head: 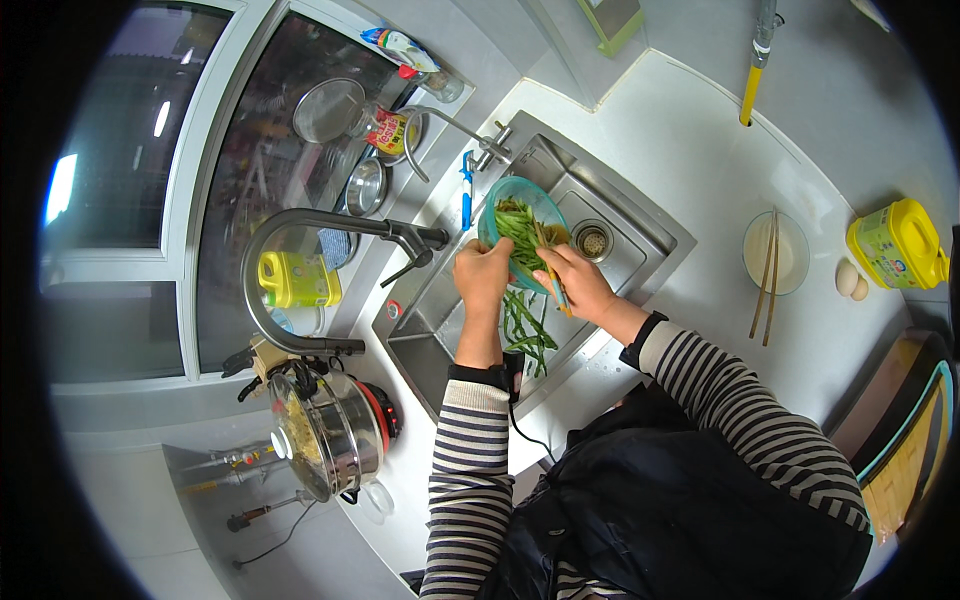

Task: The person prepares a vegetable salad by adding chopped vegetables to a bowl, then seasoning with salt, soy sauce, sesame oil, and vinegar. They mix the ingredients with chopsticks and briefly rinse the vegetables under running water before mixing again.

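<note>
A teal plastic bowl [491, 206] over the steel sink [637, 277] holds green vegetable strips [516, 223]. My left hand [481, 271] is closed at the bowl's near-left rim, its thumb and fingers pinched by the strips; whether it grips the rim or a strip cannot be told. My right hand [576, 283] is closed around a slender tool with a light-blue and orange handle [559, 291], held over the bowl's right side. Below the bowl, long green bean pods [529, 330] lie in the sink. The sink drain [592, 240] shows right of the bowl.
A dark faucet [300, 217] arches at left, beside a lidded glass-and-steel pot [330, 435]. A blue peeler [467, 195] lies behind the sink. On the right counter are a glass bowl [750, 262] with chopsticks [765, 277], eggs [847, 279] and a yellow jug [892, 244].
</note>
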The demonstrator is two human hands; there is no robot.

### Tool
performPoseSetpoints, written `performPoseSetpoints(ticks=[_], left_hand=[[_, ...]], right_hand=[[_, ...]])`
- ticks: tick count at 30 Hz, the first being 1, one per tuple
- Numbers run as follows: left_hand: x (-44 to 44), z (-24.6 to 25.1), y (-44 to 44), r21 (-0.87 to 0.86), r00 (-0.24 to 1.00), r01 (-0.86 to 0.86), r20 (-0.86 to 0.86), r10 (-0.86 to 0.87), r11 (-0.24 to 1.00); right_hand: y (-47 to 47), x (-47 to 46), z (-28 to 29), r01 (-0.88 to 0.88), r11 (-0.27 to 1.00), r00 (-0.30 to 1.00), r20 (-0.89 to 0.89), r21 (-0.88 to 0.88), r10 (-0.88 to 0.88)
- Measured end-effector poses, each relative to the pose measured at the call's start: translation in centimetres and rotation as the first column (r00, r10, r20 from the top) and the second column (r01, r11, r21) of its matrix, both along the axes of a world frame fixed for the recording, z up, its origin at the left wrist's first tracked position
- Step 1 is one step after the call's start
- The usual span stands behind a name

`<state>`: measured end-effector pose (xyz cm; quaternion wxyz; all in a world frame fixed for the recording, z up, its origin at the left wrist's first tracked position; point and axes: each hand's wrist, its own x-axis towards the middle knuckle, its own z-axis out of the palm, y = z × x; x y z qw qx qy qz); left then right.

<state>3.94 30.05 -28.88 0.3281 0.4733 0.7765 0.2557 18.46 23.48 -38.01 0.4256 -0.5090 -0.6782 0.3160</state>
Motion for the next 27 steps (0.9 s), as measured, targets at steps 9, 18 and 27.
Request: performPoseSetpoints(ticks=[9,18,27], left_hand=[[-1.2,-2.0,-0.9,-0.003,0.984,-0.047,0.173,0.046,0.999],[-5.1,-5.4,-9.2,-0.207,0.702,-0.296,0.615,0.359,0.933],[-9.9,-2.3,-20.7,-0.181,0.59,-0.505,0.642,0.49,0.844]], right_hand=[[-0.1,0.7,0.3,-0.028,0.999,0.997,0.075,0.015,0.027],[0.4,1.9,2.5,-0.267,0.958,0.932,0.281,0.108,0.228],[-2.4,-1.1,8.5,-0.349,0.936,0.906,-0.242,0.039,0.347]])
